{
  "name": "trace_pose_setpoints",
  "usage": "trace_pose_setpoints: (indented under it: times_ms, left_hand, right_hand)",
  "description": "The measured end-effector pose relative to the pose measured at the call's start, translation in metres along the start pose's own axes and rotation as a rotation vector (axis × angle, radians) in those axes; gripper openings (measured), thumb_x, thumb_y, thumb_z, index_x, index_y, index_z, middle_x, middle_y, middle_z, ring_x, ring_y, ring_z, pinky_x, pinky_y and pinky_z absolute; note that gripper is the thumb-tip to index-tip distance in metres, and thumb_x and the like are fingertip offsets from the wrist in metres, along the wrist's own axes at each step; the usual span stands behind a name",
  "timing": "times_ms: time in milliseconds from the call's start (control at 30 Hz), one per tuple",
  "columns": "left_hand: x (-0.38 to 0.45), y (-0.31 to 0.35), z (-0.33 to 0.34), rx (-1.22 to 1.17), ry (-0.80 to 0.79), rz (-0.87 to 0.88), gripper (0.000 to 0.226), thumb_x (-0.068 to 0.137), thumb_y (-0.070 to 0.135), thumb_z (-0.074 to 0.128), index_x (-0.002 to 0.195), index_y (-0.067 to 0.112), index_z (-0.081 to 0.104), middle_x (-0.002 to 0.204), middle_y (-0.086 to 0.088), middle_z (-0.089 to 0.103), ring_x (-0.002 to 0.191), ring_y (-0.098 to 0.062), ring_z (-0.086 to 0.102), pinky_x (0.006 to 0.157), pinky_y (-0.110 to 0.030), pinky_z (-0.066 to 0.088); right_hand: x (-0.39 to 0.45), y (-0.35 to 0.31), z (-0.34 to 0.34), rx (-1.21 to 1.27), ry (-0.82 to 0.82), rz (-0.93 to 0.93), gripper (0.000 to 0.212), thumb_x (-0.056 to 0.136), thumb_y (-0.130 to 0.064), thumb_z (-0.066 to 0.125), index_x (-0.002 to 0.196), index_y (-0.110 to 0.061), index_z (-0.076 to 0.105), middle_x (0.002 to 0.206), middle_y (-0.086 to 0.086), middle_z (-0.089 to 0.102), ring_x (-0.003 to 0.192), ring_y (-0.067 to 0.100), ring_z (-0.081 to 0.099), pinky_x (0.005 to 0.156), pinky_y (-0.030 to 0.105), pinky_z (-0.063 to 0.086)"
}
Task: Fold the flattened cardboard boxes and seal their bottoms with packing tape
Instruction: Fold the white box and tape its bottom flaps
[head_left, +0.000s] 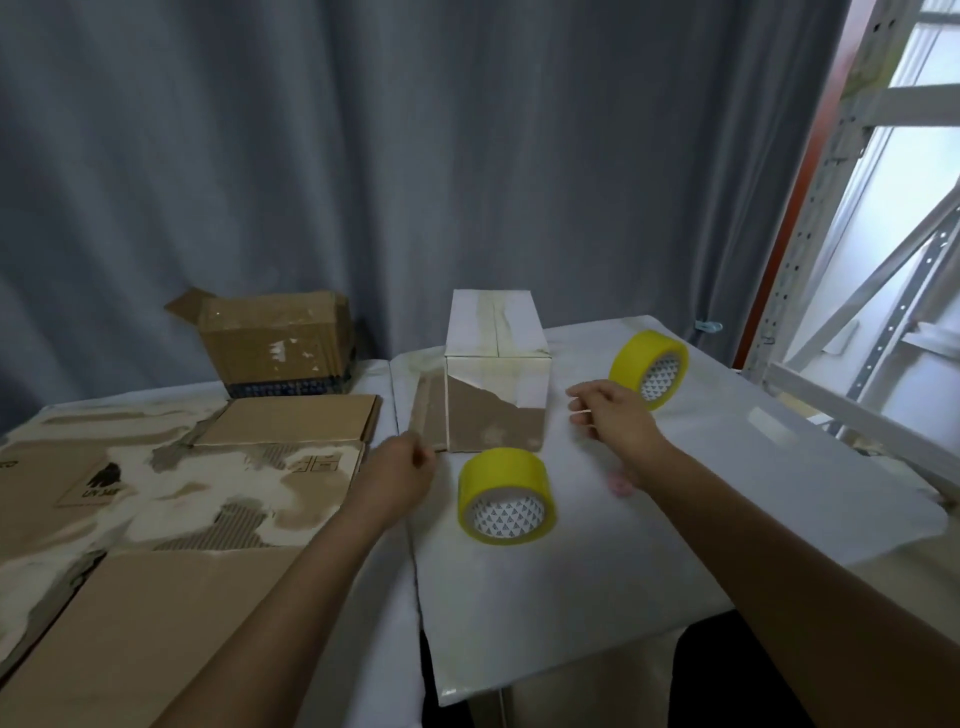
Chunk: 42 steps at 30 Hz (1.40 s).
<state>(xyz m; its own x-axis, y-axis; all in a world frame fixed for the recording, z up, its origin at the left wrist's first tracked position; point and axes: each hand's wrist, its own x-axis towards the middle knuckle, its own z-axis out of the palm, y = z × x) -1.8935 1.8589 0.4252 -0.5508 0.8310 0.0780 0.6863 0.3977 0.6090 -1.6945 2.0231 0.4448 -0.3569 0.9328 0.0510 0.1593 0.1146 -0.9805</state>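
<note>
Head cam looks down on a white table (727, 467) with a folded box (496, 374) standing near the middle, tape running along its top seam and its white skin torn off the front. One yellow tape roll (506, 496) lies just in front of the box, right between the two hands. A second tape roll (649, 368) is tipped on edge off to the right, just behind the right hand (610, 415). That hand hovers beside the box, fingers loosely curled and holding nothing. Left hand (402, 475) sits by the box's near left corner, fingers curled in; can't tell if it's pinching anything. Flattened cardboard (171, 499) covers the left side, pretty scuffed up. Behind it stands an open brown box (280, 345) against a grey curtain (415, 156). Metal shelving (883, 208) is on the far right.
</note>
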Motion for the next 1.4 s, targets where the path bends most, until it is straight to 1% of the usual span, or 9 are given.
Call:
trace_pose_setpoints:
  times_ms: [67, 133, 200, 267, 433, 533, 833, 1200, 1400]
  left_hand:
    - [0.011, 0.018, -0.016, -0.007, 0.244, 0.171, 0.007, 0.094, 0.019, 0.056, 0.092, 0.014, 0.061, 0.094, -0.003, 0.062, 0.08, -0.02, 0.062, 0.072, -0.038, 0.053]
    - [0.02, 0.044, -0.026, 0.002, 0.349, 0.395, 0.007, 0.093, 0.014, 0.057, 0.095, 0.016, 0.063, 0.097, 0.002, 0.06, 0.083, -0.015, 0.058, 0.072, -0.031, 0.048]
    - [0.031, 0.066, -0.028, 0.074, 0.335, 0.59, 0.014, 0.092, 0.009, 0.057, 0.103, 0.015, 0.065, 0.105, 0.0, 0.062, 0.094, -0.015, 0.057, 0.078, -0.023, 0.042]
    - [0.046, 0.081, -0.026, 0.151, 0.252, 0.674, 0.024, 0.093, 0.009, 0.055, 0.114, 0.014, 0.066, 0.118, -0.003, 0.064, 0.109, -0.018, 0.057, 0.091, -0.021, 0.038]
    - [0.068, 0.087, -0.013, 0.275, 0.087, 0.599, 0.036, 0.101, 0.024, 0.044, 0.135, 0.025, 0.056, 0.14, 0.004, 0.055, 0.126, -0.018, 0.051, 0.105, -0.033, 0.041]
    - [0.071, 0.079, -0.009, 0.292, 0.09, 0.587, 0.037, 0.101, 0.025, 0.045, 0.136, 0.03, 0.055, 0.142, 0.007, 0.053, 0.13, -0.016, 0.049, 0.107, -0.034, 0.041]
    - [0.067, 0.07, -0.014, 0.249, 0.108, 0.531, 0.041, 0.099, 0.017, 0.05, 0.135, 0.036, 0.054, 0.142, 0.014, 0.049, 0.135, -0.007, 0.042, 0.109, -0.026, 0.035]
    - [0.076, 0.061, -0.005, 0.253, 0.077, 0.507, 0.044, 0.097, 0.021, 0.051, 0.137, 0.038, 0.051, 0.145, 0.011, 0.048, 0.135, -0.012, 0.044, 0.11, -0.039, 0.04]
    - [0.076, 0.06, -0.006, 0.264, 0.074, 0.508, 0.043, 0.095, 0.033, 0.043, 0.137, 0.04, 0.051, 0.145, 0.009, 0.049, 0.134, -0.014, 0.046, 0.109, -0.04, 0.042]
  right_hand:
    - [0.014, -0.014, -0.003, 0.182, 0.081, 0.121, 0.038, 0.103, -0.033, 0.04, 0.109, -0.004, 0.063, 0.092, 0.01, 0.062, 0.07, 0.013, 0.057, 0.066, 0.023, 0.048]
    - [0.022, -0.027, -0.003, 0.305, 0.004, 0.231, 0.053, 0.101, -0.048, 0.035, 0.112, -0.004, 0.061, 0.097, 0.008, 0.065, 0.083, 0.017, 0.062, 0.076, 0.027, 0.052]
    - [0.025, -0.038, 0.0, 0.333, -0.092, 0.288, 0.056, 0.098, -0.054, 0.039, 0.105, -0.004, 0.064, 0.099, 0.008, 0.067, 0.091, 0.019, 0.065, 0.083, 0.03, 0.053]
    - [0.027, -0.043, 0.004, 0.314, -0.105, 0.269, 0.043, 0.097, -0.047, 0.05, 0.093, -0.006, 0.065, 0.088, 0.007, 0.068, 0.079, 0.015, 0.064, 0.077, 0.026, 0.052]
    - [0.035, -0.039, 0.005, 0.209, -0.05, 0.101, 0.018, 0.093, -0.014, 0.06, 0.075, -0.01, 0.061, 0.081, 0.011, 0.058, 0.067, 0.012, 0.051, 0.062, 0.02, 0.041]
    - [0.035, -0.032, 0.004, 0.184, -0.005, 0.042, 0.015, 0.092, -0.015, 0.062, 0.08, -0.01, 0.067, 0.078, 0.004, 0.067, 0.073, 0.011, 0.057, 0.065, 0.019, 0.045]
    - [0.044, -0.018, 0.009, 0.042, 0.036, -0.135, 0.02, 0.093, -0.021, 0.062, 0.08, -0.012, 0.074, 0.069, -0.005, 0.071, 0.051, -0.003, 0.052, 0.053, 0.008, 0.042]
    - [0.052, -0.002, 0.027, 0.042, 0.093, -0.152, 0.02, 0.094, -0.023, 0.061, 0.081, -0.008, 0.066, 0.067, 0.0, 0.065, 0.062, 0.008, 0.059, 0.062, 0.018, 0.044]
    - [0.068, 0.007, 0.04, -0.115, 0.122, -0.01, 0.02, 0.086, -0.034, 0.066, 0.089, -0.025, 0.048, 0.104, 0.012, 0.059, 0.087, 0.028, 0.065, 0.074, 0.037, 0.053]
